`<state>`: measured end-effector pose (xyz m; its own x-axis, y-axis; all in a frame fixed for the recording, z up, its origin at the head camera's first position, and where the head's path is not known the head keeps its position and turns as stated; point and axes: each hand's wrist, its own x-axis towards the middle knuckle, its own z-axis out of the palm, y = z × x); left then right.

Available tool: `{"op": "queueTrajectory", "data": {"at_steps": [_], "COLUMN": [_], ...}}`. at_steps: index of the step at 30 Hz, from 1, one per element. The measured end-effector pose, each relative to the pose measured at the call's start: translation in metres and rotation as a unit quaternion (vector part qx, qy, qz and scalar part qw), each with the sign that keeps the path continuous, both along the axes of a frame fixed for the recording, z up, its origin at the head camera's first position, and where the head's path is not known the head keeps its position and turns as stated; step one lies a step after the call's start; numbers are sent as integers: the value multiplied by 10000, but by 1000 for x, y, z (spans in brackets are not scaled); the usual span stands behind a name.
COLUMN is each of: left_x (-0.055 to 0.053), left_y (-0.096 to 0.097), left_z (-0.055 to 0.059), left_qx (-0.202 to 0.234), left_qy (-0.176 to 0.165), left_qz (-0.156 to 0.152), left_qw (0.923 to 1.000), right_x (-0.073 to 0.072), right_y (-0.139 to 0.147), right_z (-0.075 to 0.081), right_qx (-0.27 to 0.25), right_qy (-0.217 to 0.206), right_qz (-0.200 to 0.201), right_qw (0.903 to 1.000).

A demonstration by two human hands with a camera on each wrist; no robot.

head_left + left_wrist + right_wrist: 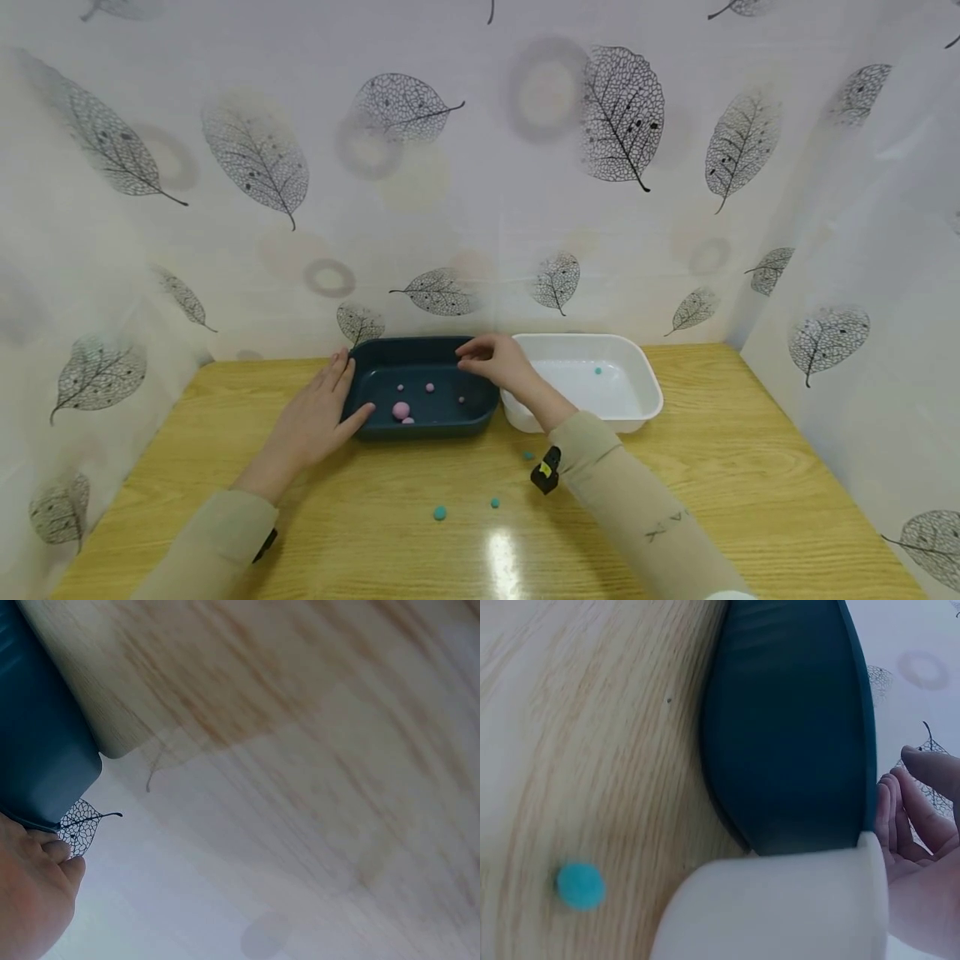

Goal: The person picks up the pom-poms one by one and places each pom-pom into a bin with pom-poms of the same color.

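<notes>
Leaf-printed sheeting [480,208] backs the wooden tabletop [360,533]; near its far edge, the left hand [311,417], fingers straight, touches a dark tray [382,375]; the right hand [504,365], unclenched, hovers above.

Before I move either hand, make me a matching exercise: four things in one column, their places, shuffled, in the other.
Things
1. Pink balls
2. White oblong tray
3. Left hand
4. Right hand

Places
A. To the right of the dark blue oblong tray, with a teal ball inside
B. Touching the dark blue oblong tray's left end
C. Over the dark blue oblong tray's right end
D. Inside the dark blue oblong tray

Pairs: 1-D; 2-A; 3-B; 4-C
</notes>
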<state>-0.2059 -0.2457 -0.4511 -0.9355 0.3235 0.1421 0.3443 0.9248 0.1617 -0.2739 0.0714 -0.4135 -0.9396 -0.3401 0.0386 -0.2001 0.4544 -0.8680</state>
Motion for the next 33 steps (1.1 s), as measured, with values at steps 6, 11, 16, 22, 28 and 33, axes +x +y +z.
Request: {"op": "queueTrajectory", "data": {"at_steps": [6, 11, 16, 22, 28, 33], "left_x": [-1, -1, 0, -1, -1, 0], "left_y": [1, 1, 0, -1, 0, 1], "left_z": [-1, -1, -1, -2, -3, -1], "left_qx": [46, 68, 14, -63, -16, -1], "left_qy": [31, 47, 11, 40, 56, 25], "left_qz": [-33, -29, 4, 16, 22, 37], "left_qw": [10000, 10000, 10000, 10000, 10000, 10000], "right_x": [0, -1, 0, 3, 9, 14], "right_y": [13, 28, 45, 65, 87, 108], "right_z": [5, 11, 18, 26, 31, 33], "right_qx": [-38, 143, 239, 406, 644, 1041], "right_qy": [67, 136, 361, 657, 779, 925], "right_qz": [-9, -66, -66, -48, -187, -366], "right_qw": [10000, 9998, 9990, 9970, 9947, 9896]}}
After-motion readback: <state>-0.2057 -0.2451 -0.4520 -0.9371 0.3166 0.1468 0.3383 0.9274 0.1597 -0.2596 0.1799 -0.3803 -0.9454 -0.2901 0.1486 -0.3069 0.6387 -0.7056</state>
